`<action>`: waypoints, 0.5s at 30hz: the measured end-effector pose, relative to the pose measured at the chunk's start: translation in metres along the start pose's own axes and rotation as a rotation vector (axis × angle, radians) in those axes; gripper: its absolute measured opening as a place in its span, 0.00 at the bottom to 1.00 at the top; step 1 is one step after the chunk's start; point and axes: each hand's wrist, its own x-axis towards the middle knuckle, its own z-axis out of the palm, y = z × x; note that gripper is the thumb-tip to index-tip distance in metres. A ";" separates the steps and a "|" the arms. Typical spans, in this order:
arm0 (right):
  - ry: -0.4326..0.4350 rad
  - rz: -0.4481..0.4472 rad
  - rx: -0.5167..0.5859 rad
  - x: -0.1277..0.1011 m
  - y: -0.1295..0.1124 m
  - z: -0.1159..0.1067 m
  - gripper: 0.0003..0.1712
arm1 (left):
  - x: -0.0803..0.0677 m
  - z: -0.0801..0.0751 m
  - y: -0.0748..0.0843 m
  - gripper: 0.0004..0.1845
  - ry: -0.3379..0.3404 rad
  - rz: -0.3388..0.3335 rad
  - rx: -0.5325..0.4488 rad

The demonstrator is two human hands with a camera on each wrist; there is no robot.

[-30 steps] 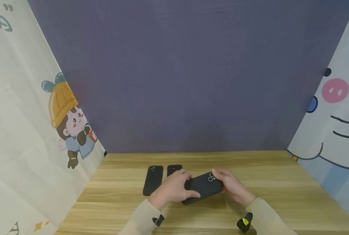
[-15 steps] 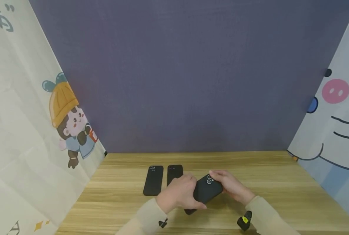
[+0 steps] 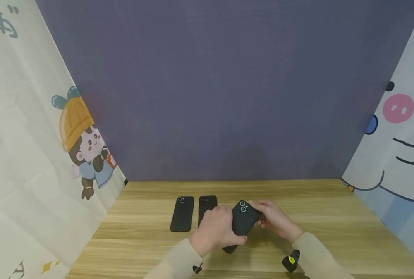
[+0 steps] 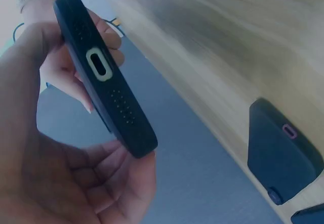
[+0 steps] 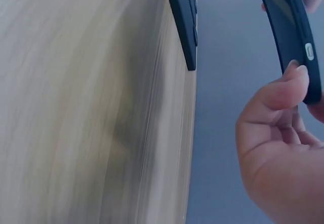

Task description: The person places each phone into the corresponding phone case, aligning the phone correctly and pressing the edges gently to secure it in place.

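Already two black phones (image 3: 182, 213) lie flat side by side on the tabletop (image 3: 332, 217), while a third phone (image 3: 242, 223) is lifted just above it, right of them. Left hand (image 3: 213, 230) grips its lower end; right hand (image 3: 274, 221) pinches the camera end. Its case looks matte black, twin lenses facing up.

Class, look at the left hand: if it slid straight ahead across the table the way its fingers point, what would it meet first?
Probably nothing beyond the black phone the left hand already grips. The middle phone lies just left of that line; depth is unclear.
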 end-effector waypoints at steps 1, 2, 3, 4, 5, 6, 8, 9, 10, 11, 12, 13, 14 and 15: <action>0.006 0.002 0.003 0.000 0.000 -0.001 0.22 | 0.000 0.001 0.000 0.40 0.013 -0.016 -0.004; 0.009 0.004 0.004 0.000 0.000 -0.001 0.22 | 0.000 0.002 -0.001 0.39 0.021 -0.033 -0.014; 0.007 0.000 0.001 0.000 0.001 -0.002 0.22 | 0.001 0.004 -0.001 0.39 0.025 -0.051 -0.023; 0.004 -0.006 -0.005 -0.001 0.001 -0.003 0.22 | 0.001 0.006 -0.001 0.39 0.029 -0.070 -0.033; 0.002 -0.010 -0.011 -0.001 0.001 -0.004 0.22 | 0.001 0.007 -0.001 0.39 0.035 -0.087 -0.047; 0.003 -0.015 -0.020 -0.001 0.001 -0.004 0.22 | 0.002 0.009 -0.001 0.40 0.044 -0.104 -0.054; 0.010 -0.029 -0.037 -0.002 0.001 -0.006 0.21 | 0.004 0.013 -0.001 0.39 0.073 -0.141 -0.079; 0.016 -0.034 -0.045 -0.003 0.001 -0.006 0.20 | 0.006 0.015 0.000 0.39 0.088 -0.164 -0.086; 0.025 -0.040 -0.053 -0.003 0.001 -0.007 0.20 | 0.008 0.017 0.000 0.39 0.106 -0.185 -0.093; 0.036 -0.044 -0.062 -0.004 0.000 -0.007 0.20 | 0.010 0.019 0.001 0.39 0.119 -0.207 -0.100; 0.047 -0.047 -0.072 -0.004 0.000 -0.008 0.19 | 0.012 0.021 0.001 0.39 0.128 -0.232 -0.106; 0.057 -0.049 -0.083 -0.004 0.000 -0.008 0.20 | 0.014 0.024 0.002 0.39 0.134 -0.256 -0.112; 0.068 -0.052 -0.093 -0.004 0.000 -0.009 0.20 | 0.017 0.026 0.003 0.40 0.129 -0.281 -0.111; 0.078 -0.055 -0.106 -0.004 0.000 -0.009 0.20 | 0.018 0.028 0.003 0.41 0.127 -0.303 -0.117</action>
